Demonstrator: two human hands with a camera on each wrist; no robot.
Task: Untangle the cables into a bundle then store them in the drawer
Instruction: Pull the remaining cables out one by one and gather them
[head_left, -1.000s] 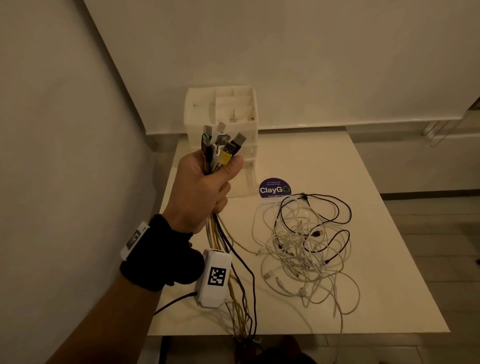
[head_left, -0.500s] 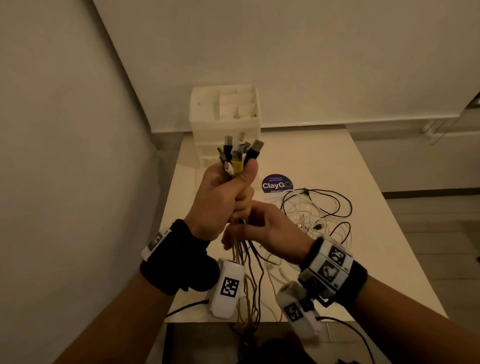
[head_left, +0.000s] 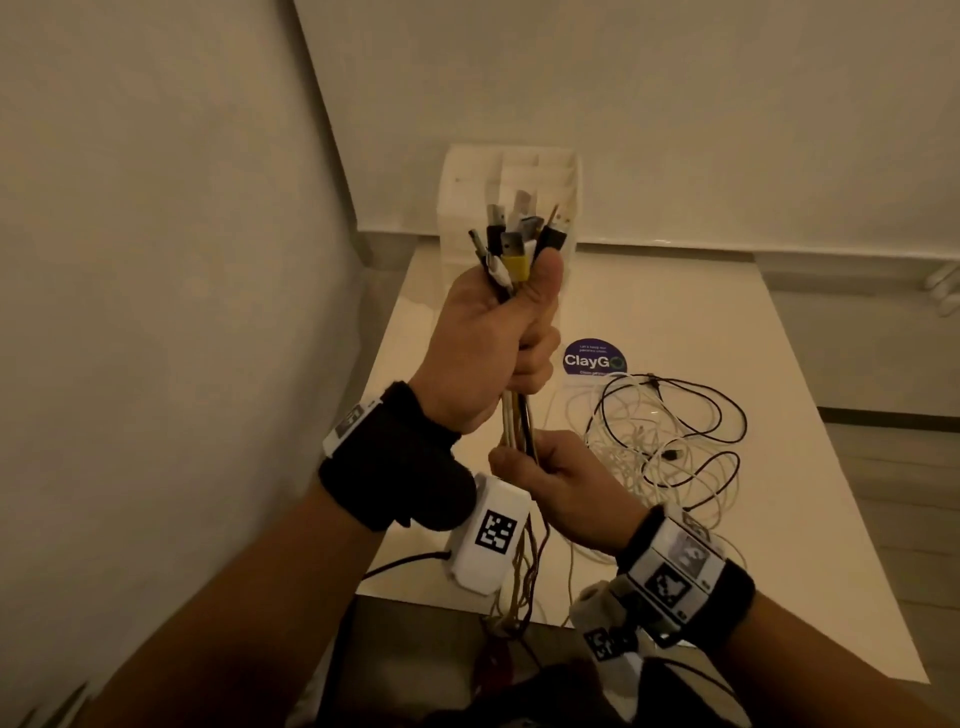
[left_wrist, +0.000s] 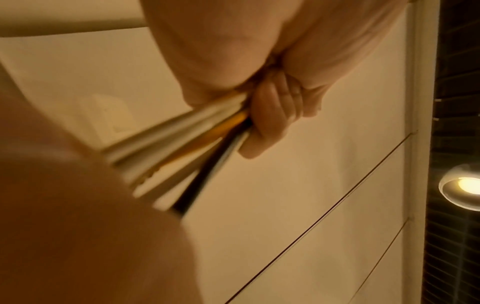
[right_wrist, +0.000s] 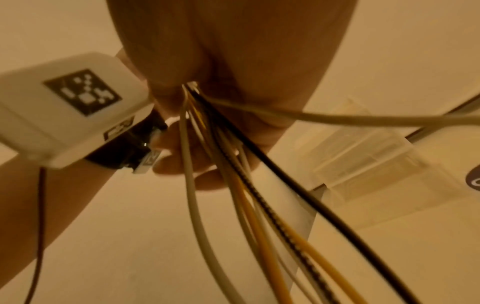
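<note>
At frame centre the left hand (head_left: 488, 332) clamps its fingers (left_wrist: 270, 119) around the cable bundle (head_left: 514, 415), plugs upward. Just below, the right hand (head_left: 561, 483) has fingers curled around the same strands. Tangled cables (head_left: 670, 447) lie on the desk (head_left: 701, 322), right of centre; the drawer unit (head_left: 467, 197) stands behind.

The right hand (head_left: 563, 491), absent a second ago, has come in at 5 o'clock of the left hand (head_left: 488, 338) and slid lower along the cable bundle (head_left: 517, 421), now gripping it farther below the left fist.

Bare room (white table (head_left: 675, 291), plain walls)
</note>
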